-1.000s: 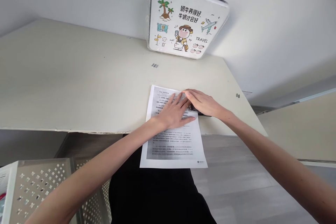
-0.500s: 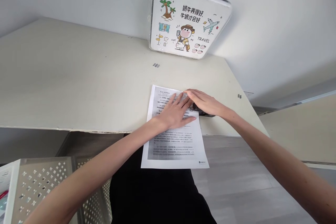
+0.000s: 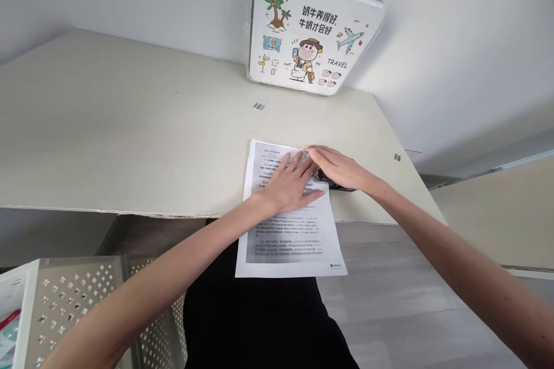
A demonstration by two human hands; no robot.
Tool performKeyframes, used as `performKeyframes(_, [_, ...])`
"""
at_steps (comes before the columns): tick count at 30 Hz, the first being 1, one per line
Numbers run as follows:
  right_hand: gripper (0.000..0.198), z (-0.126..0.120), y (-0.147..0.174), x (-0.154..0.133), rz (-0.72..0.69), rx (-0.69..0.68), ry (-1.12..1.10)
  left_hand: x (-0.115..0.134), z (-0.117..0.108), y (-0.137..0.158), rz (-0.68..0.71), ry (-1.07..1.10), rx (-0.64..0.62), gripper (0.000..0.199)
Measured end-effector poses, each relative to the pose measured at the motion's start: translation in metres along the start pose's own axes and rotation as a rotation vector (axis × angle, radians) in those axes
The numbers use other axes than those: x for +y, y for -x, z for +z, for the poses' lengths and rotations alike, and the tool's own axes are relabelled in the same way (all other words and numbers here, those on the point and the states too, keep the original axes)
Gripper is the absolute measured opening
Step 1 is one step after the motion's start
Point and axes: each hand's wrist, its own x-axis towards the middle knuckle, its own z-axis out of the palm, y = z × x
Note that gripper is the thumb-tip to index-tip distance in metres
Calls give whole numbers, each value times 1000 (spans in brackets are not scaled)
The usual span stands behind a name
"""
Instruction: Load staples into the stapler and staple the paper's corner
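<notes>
A printed sheet of paper [image 3: 285,248] lies at the front of the table, its lower part hanging past the edge. My left hand [image 3: 289,184] rests flat on its upper half, fingers spread. At the sheet's right edge, my right hand [image 3: 337,167] is curved over a black stapler [image 3: 340,186], pressing on its top. Most of the stapler is hidden under that hand, and its front end meets the paper. My two hands are close together, with left fingertips near the right-hand fingers.
Strips of staples [image 3: 258,106] lie beyond the paper, and small grey pieces [image 3: 397,157] sit near the table's right side. A white cartoon-printed case [image 3: 315,29] stands against the wall. A perforated plastic basket [image 3: 69,294] is below the table [image 3: 130,127] at left.
The whole view has shifted very slightly. Both hands keep the same pose on the paper and stapler.
</notes>
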Motion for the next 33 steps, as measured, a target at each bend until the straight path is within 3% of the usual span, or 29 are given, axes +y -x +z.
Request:
performKeyframes(22, [58,7,0,-8,-12,43,130,-1,4,0,16,18,44,83])
performKeyframes(30, [54,32,-6,-12,-78,209,354,0,0,2,0,12,80,91])
performKeyframes(33, [54,22,-4,-12,-50,154,255,-1,-4,5,8,19,50,91])
